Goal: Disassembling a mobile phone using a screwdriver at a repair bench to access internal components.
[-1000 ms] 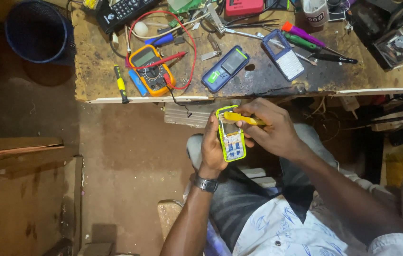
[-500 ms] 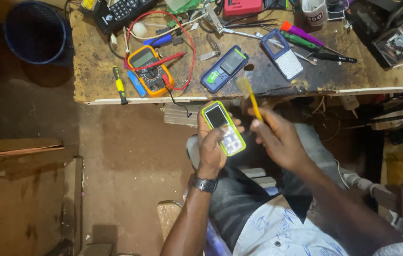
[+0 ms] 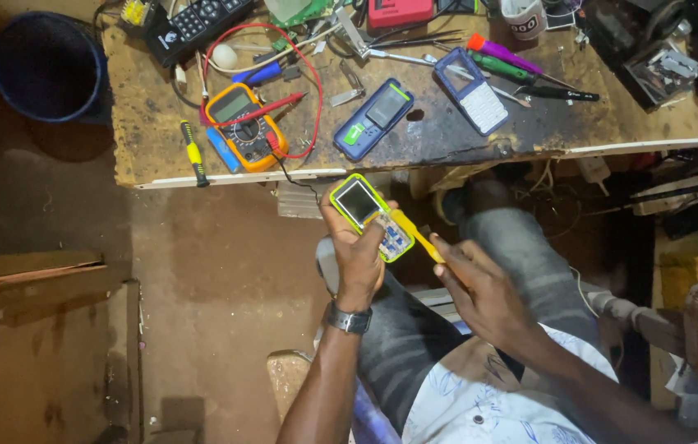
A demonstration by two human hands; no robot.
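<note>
Workbench (image 3: 152,156) edge serves as the landmark: just below it, over the person's lap, the left hand (image 3: 359,256) is wrapped around a green-rimmed keypad phone (image 3: 372,216), screen facing up. The right hand (image 3: 480,284), lower and farther from the bench, pinches a yellow tool (image 3: 416,234) whose tip touches the phone's side. On the bench lie an orange multimeter (image 3: 244,127), a yellow-handled screwdriver (image 3: 194,154) and two blue phones (image 3: 372,119).
</note>
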